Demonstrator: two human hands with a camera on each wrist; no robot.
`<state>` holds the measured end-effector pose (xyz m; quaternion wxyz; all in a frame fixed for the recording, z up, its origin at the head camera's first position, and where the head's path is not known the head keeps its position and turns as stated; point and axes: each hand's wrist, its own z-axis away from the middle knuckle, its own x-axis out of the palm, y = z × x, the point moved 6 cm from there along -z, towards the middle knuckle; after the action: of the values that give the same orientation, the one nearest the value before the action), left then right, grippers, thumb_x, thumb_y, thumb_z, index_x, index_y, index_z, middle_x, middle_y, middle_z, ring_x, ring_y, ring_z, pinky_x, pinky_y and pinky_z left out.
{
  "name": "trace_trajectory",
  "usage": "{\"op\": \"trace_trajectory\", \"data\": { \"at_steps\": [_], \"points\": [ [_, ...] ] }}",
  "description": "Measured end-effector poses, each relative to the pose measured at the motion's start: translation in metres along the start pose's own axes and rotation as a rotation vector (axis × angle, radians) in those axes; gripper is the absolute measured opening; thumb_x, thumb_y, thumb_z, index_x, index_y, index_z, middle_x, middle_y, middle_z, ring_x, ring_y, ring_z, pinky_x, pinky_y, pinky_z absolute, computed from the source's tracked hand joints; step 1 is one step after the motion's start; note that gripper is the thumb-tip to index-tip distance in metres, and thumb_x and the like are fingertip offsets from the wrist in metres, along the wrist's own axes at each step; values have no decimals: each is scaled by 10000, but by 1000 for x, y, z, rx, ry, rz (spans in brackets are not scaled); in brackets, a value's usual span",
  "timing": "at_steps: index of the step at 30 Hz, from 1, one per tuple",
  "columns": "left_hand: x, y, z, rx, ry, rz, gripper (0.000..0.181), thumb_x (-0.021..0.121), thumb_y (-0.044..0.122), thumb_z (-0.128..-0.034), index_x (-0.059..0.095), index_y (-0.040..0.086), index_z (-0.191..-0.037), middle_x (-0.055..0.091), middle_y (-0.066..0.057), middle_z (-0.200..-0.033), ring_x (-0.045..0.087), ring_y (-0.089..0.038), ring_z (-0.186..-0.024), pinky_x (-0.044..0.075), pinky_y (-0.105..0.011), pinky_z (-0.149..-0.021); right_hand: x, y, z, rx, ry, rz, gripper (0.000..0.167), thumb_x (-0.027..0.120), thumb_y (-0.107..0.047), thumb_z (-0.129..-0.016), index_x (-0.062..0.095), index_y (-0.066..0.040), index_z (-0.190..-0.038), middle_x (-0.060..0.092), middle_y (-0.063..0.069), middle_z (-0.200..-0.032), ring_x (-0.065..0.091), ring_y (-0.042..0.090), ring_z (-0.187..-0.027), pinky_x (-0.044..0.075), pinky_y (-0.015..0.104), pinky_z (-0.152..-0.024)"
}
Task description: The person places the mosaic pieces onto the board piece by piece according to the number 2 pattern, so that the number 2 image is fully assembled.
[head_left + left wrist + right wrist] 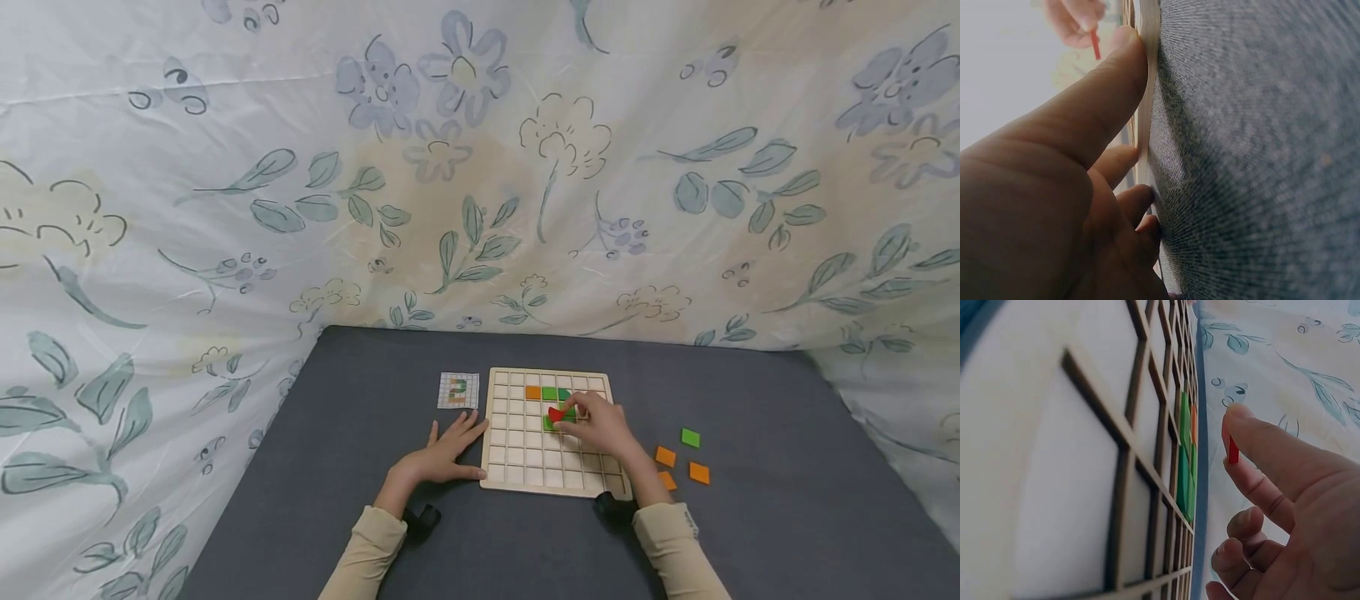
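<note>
A wooden grid board (517, 454) lies on the dark cloth, with an orange tile (532, 392) and several green tiles (549, 393) in its upper cells. My right hand (600, 423) pinches a small red tile (555, 414) between thumb and index finger above the board. In the right wrist view, the red tile (1234, 452) shows edge-on, apart from the grid. My left hand (441, 458) lies at the board's left side with fingers spread. Its thumb (1125, 62) touches the wooden rim in the left wrist view. The right hand covers some cells.
A small card (446, 402) printed with a coloured grid pattern lies beyond the left hand. Right of the board are a loose green tile (690, 437) and several orange tiles (699, 472). Floral fabric (480, 250) hangs behind the table.
</note>
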<state>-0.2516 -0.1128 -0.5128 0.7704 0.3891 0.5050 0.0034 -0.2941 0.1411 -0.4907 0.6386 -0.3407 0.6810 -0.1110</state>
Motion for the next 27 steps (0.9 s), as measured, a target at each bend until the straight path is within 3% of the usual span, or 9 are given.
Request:
{"op": "trace_trajectory", "data": {
  "at_steps": [9,17,27],
  "points": [
    [0,-1,1,-1,-5,7,801,604,417,-880,167,169,-1504,50,-122,-1559,-20,-314,-1432,-99,-643,-1059,12,-2,-2,34,-18,2,264,747,-361,-772,656,-178,-939,431,44,-710,321,128,-575,244,275,-554],
    [0,-2,1,-7,-1,4,802,605,420,-878,171,168,-1503,56,-119,-1559,-16,-314,-1432,-97,-644,-1059,20,-8,-6,59,-53,-57,245,773,-342,-749,647,-175,-877,398,39,-654,311,141,-552,246,280,-534],
    [1,-2,-1,-3,-2,-5,805,600,433,-877,167,175,-1504,56,-114,-1560,-15,-315,-1432,-95,-647,-1058,26,-12,-8,78,-31,-3,273,779,-386,-731,629,-189,-845,433,-7,-655,379,141,-587,254,475,-791]
  ]
}}
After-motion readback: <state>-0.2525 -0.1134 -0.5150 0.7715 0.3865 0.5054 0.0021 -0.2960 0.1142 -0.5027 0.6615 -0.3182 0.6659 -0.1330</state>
